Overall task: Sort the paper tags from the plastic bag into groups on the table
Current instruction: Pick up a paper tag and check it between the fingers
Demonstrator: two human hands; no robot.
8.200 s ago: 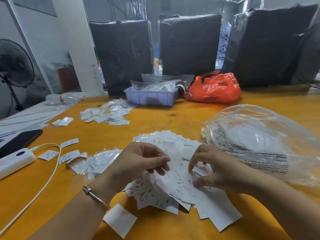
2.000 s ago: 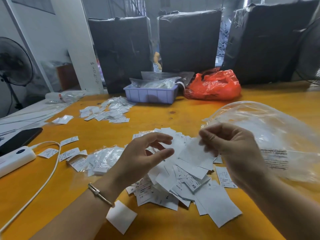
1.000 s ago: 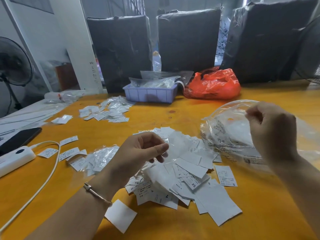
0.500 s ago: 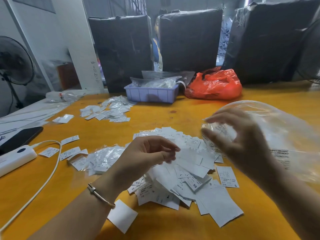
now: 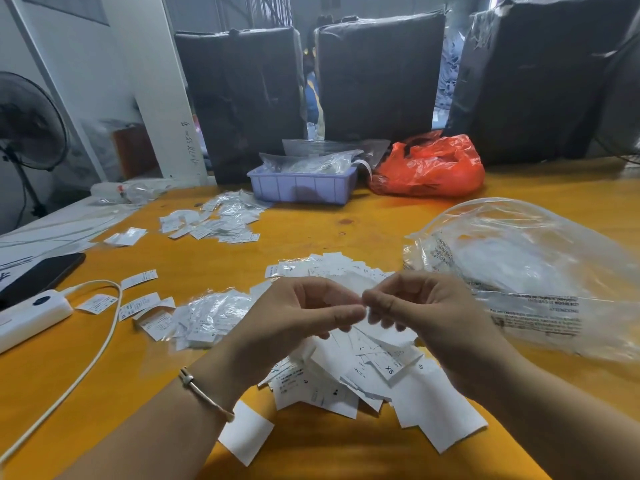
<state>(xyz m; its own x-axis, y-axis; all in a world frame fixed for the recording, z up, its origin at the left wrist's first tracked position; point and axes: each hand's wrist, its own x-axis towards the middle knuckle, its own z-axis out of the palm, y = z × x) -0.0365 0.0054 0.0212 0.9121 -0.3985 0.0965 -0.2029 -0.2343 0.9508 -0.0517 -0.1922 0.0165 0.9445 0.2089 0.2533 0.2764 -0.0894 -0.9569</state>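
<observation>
Back from the plastic bag (image 5: 540,271) at right, right hand (image 5: 426,313) now meets left hand (image 5: 304,313) at centre frame above the paper tags (image 5: 363,368); fingers curled, what they pinch I cannot tell. Better separate one tag slowly.

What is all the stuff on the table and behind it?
tag pile: one, white, table middle, under the hands
clear bag: one, right
packet heaps: two, clear and white, left; second
tray: one, lilac, far middle
red bag: one, right of tray
phone: one, black, left edge
charger: one, white, with cable
bundles: three, black, behind table
fan: one, far left
table: one, orange
left hand: curled, fingertips meeting the right's
right hand: curled likewise
</observation>
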